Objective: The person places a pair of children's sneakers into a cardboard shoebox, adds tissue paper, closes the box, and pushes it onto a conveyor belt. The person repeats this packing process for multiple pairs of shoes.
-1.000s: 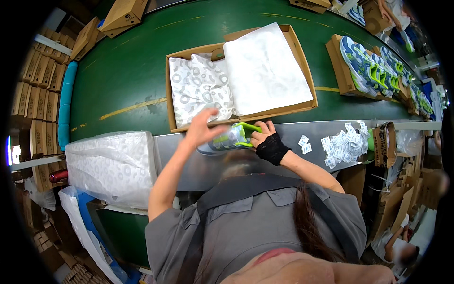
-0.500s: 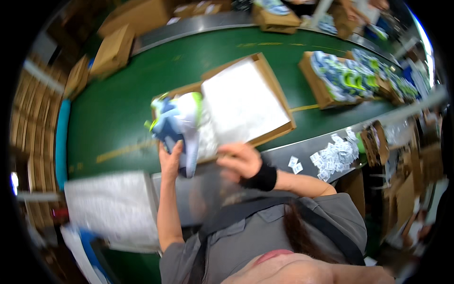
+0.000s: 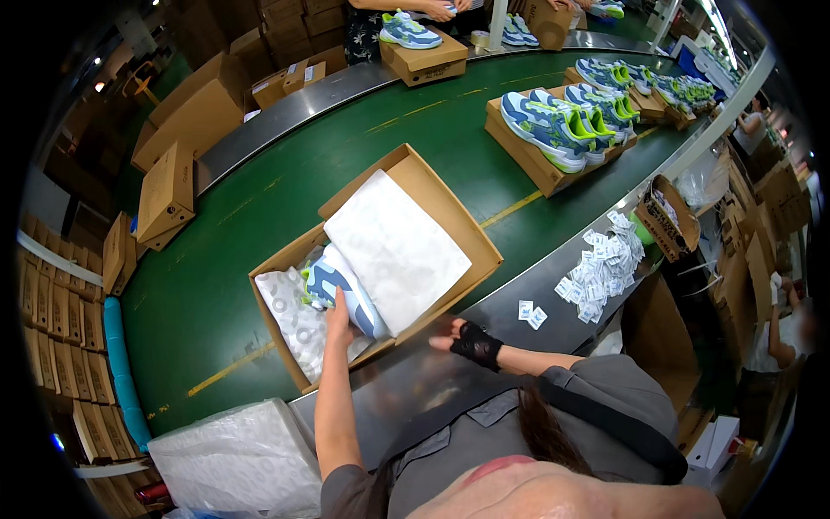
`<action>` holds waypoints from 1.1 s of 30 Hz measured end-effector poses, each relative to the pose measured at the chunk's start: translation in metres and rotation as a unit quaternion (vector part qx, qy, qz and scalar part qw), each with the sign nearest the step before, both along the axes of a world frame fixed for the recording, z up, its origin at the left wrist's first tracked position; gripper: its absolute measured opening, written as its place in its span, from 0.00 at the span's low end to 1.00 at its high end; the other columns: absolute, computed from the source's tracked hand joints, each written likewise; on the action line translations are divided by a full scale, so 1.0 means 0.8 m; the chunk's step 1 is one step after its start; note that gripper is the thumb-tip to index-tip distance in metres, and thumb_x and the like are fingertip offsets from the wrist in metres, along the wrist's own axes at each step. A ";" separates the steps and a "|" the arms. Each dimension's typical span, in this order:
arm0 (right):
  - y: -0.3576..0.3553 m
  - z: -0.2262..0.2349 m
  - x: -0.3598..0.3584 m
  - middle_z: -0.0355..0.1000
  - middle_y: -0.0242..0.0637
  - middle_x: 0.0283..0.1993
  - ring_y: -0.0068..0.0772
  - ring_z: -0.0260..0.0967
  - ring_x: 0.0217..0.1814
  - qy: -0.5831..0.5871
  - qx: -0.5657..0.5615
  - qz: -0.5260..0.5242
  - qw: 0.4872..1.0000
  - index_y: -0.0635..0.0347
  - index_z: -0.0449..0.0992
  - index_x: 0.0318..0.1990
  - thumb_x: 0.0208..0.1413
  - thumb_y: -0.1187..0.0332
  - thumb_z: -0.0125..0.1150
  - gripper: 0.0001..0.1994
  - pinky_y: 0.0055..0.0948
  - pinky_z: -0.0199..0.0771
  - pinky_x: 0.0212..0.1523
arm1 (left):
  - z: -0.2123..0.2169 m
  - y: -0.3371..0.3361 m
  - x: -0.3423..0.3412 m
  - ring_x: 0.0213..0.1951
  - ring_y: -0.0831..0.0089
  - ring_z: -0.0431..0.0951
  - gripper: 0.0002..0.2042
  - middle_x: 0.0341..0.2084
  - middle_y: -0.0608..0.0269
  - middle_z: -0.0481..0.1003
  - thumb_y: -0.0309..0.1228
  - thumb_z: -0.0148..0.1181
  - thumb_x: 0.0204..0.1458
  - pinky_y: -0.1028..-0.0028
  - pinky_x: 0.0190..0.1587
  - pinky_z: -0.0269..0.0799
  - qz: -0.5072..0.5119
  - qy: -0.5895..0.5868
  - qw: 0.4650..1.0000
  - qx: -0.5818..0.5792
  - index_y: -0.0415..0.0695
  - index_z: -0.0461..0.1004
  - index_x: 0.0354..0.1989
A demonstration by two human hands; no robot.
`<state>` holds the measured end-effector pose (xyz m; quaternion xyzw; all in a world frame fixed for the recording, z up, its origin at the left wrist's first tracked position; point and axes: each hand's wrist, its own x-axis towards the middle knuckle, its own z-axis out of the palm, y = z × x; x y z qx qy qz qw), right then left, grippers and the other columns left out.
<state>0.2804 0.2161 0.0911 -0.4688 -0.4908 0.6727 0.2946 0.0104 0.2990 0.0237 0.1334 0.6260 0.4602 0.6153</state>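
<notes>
Your left hand (image 3: 339, 313) fingers grip the blue sneaker (image 3: 344, 285) lying diagonally in the box (image 3: 450, 216); right hand (image 3: 462, 339) open at its near edge.

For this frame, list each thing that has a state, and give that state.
Shoe box: open, lying on the green belt.
Sneaker: inside the box, partly under the white tissue paper.
White tissue paper: folded over the right part of the box.
Left hand: resting on the sneaker.
Right hand: at the box's near edge, holding nothing.
Boxes further along the belt: open, with sneakers on top.
</notes>
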 end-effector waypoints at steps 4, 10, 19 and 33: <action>0.035 0.033 -0.052 0.67 0.29 0.23 0.18 0.61 0.23 0.026 -0.129 -0.147 0.980 0.59 0.73 0.30 0.44 0.57 0.62 0.14 0.22 0.62 0.25 | 0.005 -0.025 -0.018 0.46 0.58 0.69 0.26 0.47 0.47 0.64 0.43 0.49 0.53 0.57 0.44 0.67 -0.030 -0.060 0.997 0.044 0.33 0.58 0.51; 0.052 -0.009 -0.077 0.61 0.31 0.11 0.22 0.60 0.16 -0.074 0.085 -0.225 0.968 0.65 0.69 0.15 0.43 0.59 0.60 0.18 0.31 0.62 0.20 | 0.050 -0.118 -0.081 0.50 0.57 0.65 0.24 0.48 0.39 0.63 0.39 0.50 0.52 0.65 0.49 0.63 0.086 0.486 0.828 0.266 0.29 0.60 0.50; 0.043 0.013 -0.103 0.68 0.55 0.29 0.54 0.67 0.33 -0.099 0.266 -0.248 0.926 0.70 0.67 0.37 0.38 0.71 0.53 0.16 0.39 0.67 0.32 | 0.029 -0.160 -0.129 0.32 0.38 0.68 0.11 0.25 0.33 0.69 0.29 0.46 0.48 0.52 0.34 0.61 -0.104 0.650 0.751 0.054 0.30 0.66 0.28; -0.037 -0.011 0.047 0.57 0.50 0.57 0.46 0.56 0.58 -0.341 0.668 0.092 0.656 0.59 0.64 0.52 0.45 0.65 0.47 0.22 0.42 0.57 0.49 | 0.045 -0.174 -0.066 0.30 0.65 0.76 0.24 0.28 0.54 0.73 0.48 0.41 0.55 0.70 0.26 0.74 -0.033 0.175 0.982 0.062 0.35 0.64 0.41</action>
